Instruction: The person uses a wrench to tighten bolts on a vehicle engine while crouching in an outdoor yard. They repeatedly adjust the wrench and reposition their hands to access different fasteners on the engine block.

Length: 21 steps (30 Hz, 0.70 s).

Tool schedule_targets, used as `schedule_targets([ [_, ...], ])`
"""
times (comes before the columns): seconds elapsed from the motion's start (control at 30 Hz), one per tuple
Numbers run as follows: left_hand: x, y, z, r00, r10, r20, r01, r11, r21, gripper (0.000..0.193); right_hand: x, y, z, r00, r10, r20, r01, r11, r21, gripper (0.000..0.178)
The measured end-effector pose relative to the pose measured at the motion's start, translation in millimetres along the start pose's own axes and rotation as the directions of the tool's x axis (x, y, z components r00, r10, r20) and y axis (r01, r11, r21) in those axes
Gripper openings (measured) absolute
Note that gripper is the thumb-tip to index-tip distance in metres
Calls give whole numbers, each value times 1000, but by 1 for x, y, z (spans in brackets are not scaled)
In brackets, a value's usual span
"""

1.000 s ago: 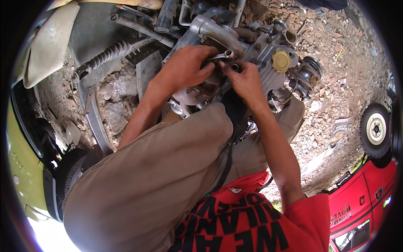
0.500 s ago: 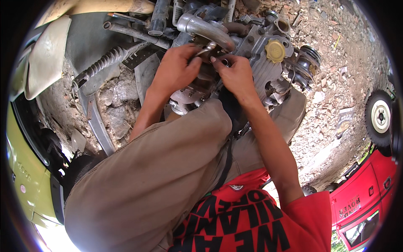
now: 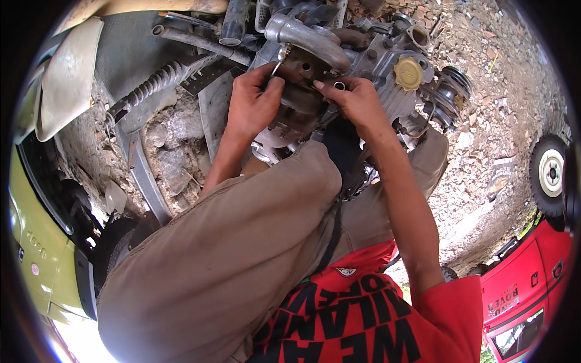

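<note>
My left hand point(image 3: 253, 100) is closed on a shiny wrench point(image 3: 278, 65), thumb and fingers pinching its handle. The head of the wrench points up beside the silver curved pipe point(image 3: 302, 37) of the engine. Close by on the right, my right hand point(image 3: 358, 101) is closed, its thumb and forefinger pinched near the rusty brown metal housing point(image 3: 301, 97). A small metal ring-shaped end point(image 3: 340, 86) shows between its fingers; the rest of that piece is hidden. A yellow round cap point(image 3: 407, 73) tops the grey engine cover point(image 3: 387, 91) right of my right hand.
Black pulleys point(image 3: 452, 91) stick out at the engine's right. A coil spring shock absorber point(image 3: 151, 85) and metal pipes point(image 3: 200, 43) lie at left. Stony ground point(image 3: 484, 121) spreads to the right, with a red vehicle point(image 3: 520, 272) and a green one point(image 3: 45, 242) at the sides.
The wrench in my left hand has moved left and up, away from my right hand. My hands are farther apart, and the dark hole in the housing shows between them.
</note>
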<state>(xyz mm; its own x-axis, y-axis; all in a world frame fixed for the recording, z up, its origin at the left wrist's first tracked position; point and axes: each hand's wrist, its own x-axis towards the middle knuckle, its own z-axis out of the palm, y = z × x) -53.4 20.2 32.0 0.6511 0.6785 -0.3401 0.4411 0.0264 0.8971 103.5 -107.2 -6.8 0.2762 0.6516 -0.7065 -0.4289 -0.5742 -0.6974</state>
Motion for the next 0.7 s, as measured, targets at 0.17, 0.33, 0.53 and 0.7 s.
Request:
schedule_targets([
  [0.17, 2, 1, -3, 1000, -13, 8, 13, 999, 48, 28, -2, -4, 3, 999, -43, -19, 42, 998, -39, 40],
  [0.33, 3, 7, -3, 1000, -23, 10, 22, 998, 53, 28, -2, 4, 7, 996, -34, -87, 26, 995, -95, 41],
  [0.53, 5, 3, 1, 999, 4, -36, 1, 992, 126, 28, -6, -1, 12, 985, -110, -134, 85, 980, -179, 38],
  [0.7, 5, 8, -1, 998, -55, -10, 56, 990, 131, 28, -6, 1, 14, 982, -131, -137, 107, 979, -173, 35],
])
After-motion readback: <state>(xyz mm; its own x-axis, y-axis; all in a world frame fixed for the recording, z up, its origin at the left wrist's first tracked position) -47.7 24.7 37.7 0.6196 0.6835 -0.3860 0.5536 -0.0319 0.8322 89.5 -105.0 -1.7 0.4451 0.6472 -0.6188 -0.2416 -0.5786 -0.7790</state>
